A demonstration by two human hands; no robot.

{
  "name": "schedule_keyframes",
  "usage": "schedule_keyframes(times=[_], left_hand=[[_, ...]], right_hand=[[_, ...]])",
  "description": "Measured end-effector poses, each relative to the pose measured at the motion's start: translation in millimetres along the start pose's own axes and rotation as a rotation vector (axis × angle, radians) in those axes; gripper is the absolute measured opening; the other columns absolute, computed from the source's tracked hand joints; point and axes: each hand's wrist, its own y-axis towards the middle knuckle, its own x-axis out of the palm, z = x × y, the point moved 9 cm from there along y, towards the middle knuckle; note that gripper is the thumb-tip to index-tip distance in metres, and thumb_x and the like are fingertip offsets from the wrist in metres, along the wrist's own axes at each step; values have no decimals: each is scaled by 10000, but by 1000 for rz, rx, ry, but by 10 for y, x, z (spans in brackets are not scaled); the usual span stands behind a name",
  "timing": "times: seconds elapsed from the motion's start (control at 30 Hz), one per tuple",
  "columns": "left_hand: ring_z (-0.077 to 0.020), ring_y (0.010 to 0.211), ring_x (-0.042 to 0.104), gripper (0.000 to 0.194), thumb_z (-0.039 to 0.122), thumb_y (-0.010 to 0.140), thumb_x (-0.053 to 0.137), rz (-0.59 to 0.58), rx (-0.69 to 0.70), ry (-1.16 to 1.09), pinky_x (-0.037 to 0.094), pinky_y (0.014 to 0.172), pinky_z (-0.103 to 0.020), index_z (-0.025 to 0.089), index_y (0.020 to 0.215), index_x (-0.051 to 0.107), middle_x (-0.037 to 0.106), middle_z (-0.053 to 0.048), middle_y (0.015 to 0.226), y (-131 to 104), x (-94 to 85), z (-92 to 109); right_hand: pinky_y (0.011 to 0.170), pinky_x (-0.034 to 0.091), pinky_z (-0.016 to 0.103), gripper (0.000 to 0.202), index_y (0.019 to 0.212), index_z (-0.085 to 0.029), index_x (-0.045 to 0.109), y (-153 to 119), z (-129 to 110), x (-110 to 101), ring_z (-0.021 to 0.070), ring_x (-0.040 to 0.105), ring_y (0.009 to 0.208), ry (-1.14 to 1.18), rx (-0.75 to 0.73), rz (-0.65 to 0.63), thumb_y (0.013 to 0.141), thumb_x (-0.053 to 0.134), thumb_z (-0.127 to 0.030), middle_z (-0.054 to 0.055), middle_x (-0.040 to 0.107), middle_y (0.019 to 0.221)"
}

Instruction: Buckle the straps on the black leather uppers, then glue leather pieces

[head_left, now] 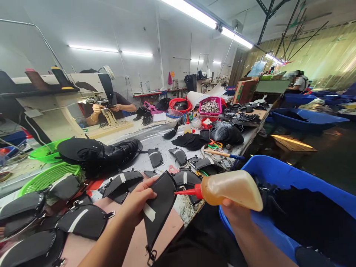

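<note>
My left hand (137, 203) pinches the edge of a curved black fabric panel (163, 194), which has a white strip on it and a small ring at its lower tip. In my right hand (236, 214) is a squeeze bottle (232, 188) of amber liquid, lying on its side. The bottle's red nozzle (185, 191) points left, its tip at the panel's right edge; whether it touches, I cannot tell. Similar black pieces with white strips lie around my hands, such as one to the left (83, 221) and one behind (185, 178).
A blue tub (257, 163) with black material stands to the right. Green baskets (52, 177) and a stack of black pieces (97, 152) are at left. Across the table, another person's hands (97, 111) work at a sewing machine (69, 100). A blue-handled brush (225, 154) lies beyond the bottle.
</note>
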Motion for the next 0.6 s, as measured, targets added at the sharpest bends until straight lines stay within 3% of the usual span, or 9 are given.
schedule_keyframes(times=[0.1,0.23,0.33,0.47,0.6], left_hand=[[-121,460,568,520,89,509,497,-12,10,-10,426,409,-179,166,1002,644,631,5,562,8,12,7],[-131,475,577,543,97,494,507,-11,3,-8,435,419,-190,162,1017,636,645,-1,588,37,-4,-18],[-135,477,579,557,102,482,519,-22,-2,-8,430,414,-188,157,1025,630,652,-8,600,48,-11,-34],[-138,498,592,547,96,485,516,-23,-4,-14,444,440,-193,156,1019,621,660,-13,628,51,-16,-43],[-122,493,579,486,95,508,539,7,14,-5,438,451,-188,169,983,607,647,3,618,118,-80,-50]], right_hand=[[600,571,326,387,885,-302,647,-47,-12,33,208,647,656,-35,3,-28,565,765,-485,-1,685,750],[604,560,292,505,1015,-318,600,-114,-86,37,191,630,703,-34,-35,38,577,754,-516,-4,671,805],[663,546,282,472,977,-331,615,-90,-145,114,177,625,723,-76,-33,26,573,744,-539,-19,668,830],[693,527,271,557,973,-340,595,20,-251,176,170,622,766,-55,-39,55,486,801,-513,-41,648,856],[639,538,296,628,925,-290,619,150,-388,187,196,633,720,-3,-159,71,369,858,-458,-25,651,826]])
